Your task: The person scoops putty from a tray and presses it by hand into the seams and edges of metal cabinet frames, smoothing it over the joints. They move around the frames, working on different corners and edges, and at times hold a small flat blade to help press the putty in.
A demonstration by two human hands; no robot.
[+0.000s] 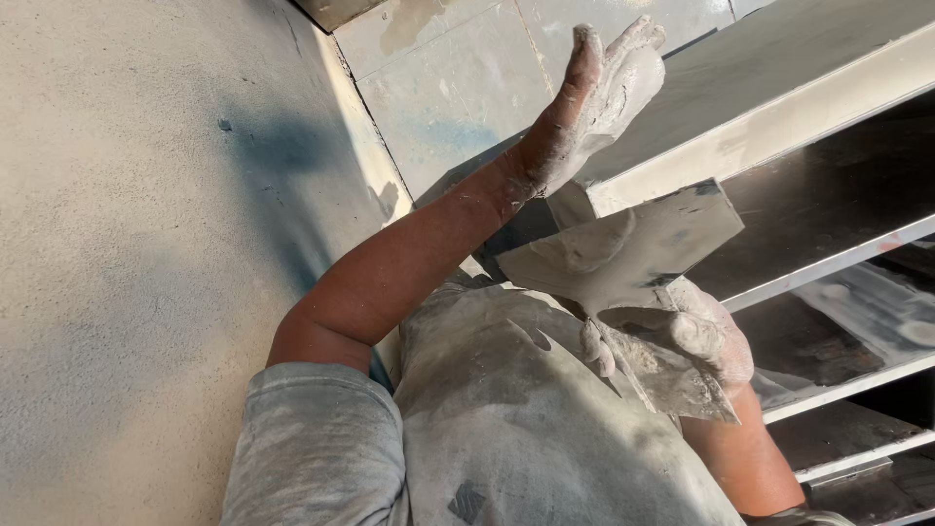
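Now the left hand (599, 93) lies flat and open on the ledge (740, 107), probably for support; the right hand (696, 336) grips two trowels (623, 253) holding plaster.

A flat metal trowel blade (623, 248), smeared with grey plaster, lies tilted just beneath the pale ledge's edge.
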